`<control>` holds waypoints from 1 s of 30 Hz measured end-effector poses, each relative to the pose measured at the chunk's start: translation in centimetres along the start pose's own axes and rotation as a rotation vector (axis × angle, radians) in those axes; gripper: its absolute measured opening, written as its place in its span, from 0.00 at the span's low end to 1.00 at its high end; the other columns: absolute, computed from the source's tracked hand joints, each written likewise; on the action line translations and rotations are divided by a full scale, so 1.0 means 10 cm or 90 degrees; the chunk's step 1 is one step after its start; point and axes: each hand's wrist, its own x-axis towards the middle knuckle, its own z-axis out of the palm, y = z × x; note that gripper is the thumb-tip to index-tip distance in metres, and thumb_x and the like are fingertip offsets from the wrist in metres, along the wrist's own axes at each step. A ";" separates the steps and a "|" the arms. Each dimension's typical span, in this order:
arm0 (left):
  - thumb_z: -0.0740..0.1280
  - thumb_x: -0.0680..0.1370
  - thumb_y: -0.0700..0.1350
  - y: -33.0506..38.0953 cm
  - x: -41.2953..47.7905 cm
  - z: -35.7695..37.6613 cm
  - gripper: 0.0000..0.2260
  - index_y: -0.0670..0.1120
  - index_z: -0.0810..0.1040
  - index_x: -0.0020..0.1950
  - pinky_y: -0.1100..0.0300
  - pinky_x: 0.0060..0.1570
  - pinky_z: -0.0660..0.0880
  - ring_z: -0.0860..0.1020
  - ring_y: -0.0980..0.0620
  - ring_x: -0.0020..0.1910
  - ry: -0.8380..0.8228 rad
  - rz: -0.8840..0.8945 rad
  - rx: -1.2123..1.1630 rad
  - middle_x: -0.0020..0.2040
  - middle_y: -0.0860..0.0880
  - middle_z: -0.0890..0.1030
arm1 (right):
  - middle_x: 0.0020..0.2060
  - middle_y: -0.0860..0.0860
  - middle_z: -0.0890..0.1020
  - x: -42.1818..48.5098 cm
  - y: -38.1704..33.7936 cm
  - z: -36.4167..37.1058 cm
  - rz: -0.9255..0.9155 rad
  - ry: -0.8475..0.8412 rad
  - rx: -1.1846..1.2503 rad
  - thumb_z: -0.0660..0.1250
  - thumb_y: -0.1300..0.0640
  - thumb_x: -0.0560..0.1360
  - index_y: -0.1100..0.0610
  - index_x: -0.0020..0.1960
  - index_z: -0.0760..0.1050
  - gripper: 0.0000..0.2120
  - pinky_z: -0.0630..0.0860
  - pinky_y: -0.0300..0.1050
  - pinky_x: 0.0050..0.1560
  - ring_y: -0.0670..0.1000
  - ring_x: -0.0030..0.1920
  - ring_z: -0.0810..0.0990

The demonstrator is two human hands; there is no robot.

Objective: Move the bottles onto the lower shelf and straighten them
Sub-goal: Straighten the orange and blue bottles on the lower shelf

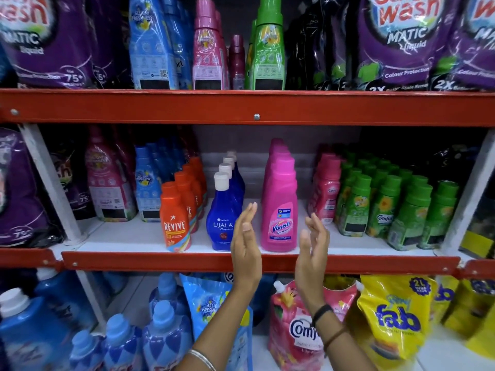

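Note:
On the middle shelf (257,263) stands a row of pink Vanish bottles (280,207), upright, one behind the other. Left of them is a row of blue Ujala bottles (221,210) with white caps, then orange Revive bottles (174,218). My left hand (245,245) and my right hand (313,247) are raised in front of the shelf edge, palms facing each other, fingers straight and apart. They flank the front Vanish bottle without touching it. Both hands hold nothing.
Small pink bottles (325,194) and green Comfort bottles (388,207) fill the shelf's right side. The upper shelf (257,108) carries blue, pink and green bottles (269,49) and purple pouches. Below are blue jugs (26,330), a pink Comfort pouch (292,325) and yellow Fab pouches (396,317).

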 end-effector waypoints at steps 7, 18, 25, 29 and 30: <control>0.47 0.80 0.59 -0.12 0.17 -0.47 0.19 0.59 0.69 0.67 0.63 0.71 0.60 0.65 0.58 0.72 0.144 0.038 0.040 0.71 0.51 0.70 | 0.68 0.46 0.70 -0.29 0.02 0.63 -0.023 -0.166 -0.009 0.54 0.42 0.75 0.43 0.67 0.64 0.21 0.60 0.32 0.69 0.38 0.69 0.65; 0.45 0.71 0.77 -0.37 0.45 -0.85 0.28 0.70 0.71 0.63 0.44 0.71 0.65 0.68 0.54 0.71 -0.022 -0.144 0.002 0.71 0.55 0.71 | 0.64 0.53 0.78 -0.03 0.04 1.01 0.217 -0.193 0.118 0.48 0.32 0.71 0.52 0.66 0.70 0.34 0.77 0.37 0.57 0.39 0.58 0.78; 0.46 0.70 0.78 -0.29 0.44 -0.88 0.23 0.75 0.72 0.57 0.44 0.71 0.65 0.67 0.54 0.72 -0.056 -0.143 -0.023 0.72 0.55 0.70 | 0.56 0.47 0.79 -0.08 0.03 1.02 0.193 -0.160 0.116 0.48 0.36 0.71 0.56 0.67 0.70 0.35 0.77 0.29 0.47 0.30 0.48 0.80; 0.45 0.70 0.78 -0.26 0.44 -0.88 0.25 0.73 0.71 0.59 0.45 0.72 0.63 0.66 0.56 0.72 -0.064 -0.142 -0.018 0.73 0.56 0.68 | 0.57 0.48 0.79 -0.09 0.00 1.03 0.187 -0.146 0.093 0.48 0.36 0.72 0.54 0.66 0.70 0.32 0.77 0.30 0.48 0.31 0.49 0.80; 0.45 0.69 0.78 -0.25 0.43 -0.88 0.26 0.72 0.70 0.60 0.46 0.73 0.62 0.65 0.57 0.72 -0.061 -0.136 -0.009 0.73 0.57 0.68 | 0.58 0.47 0.79 -0.10 -0.01 1.03 0.184 -0.143 0.084 0.48 0.35 0.72 0.51 0.66 0.70 0.31 0.77 0.32 0.51 0.32 0.50 0.79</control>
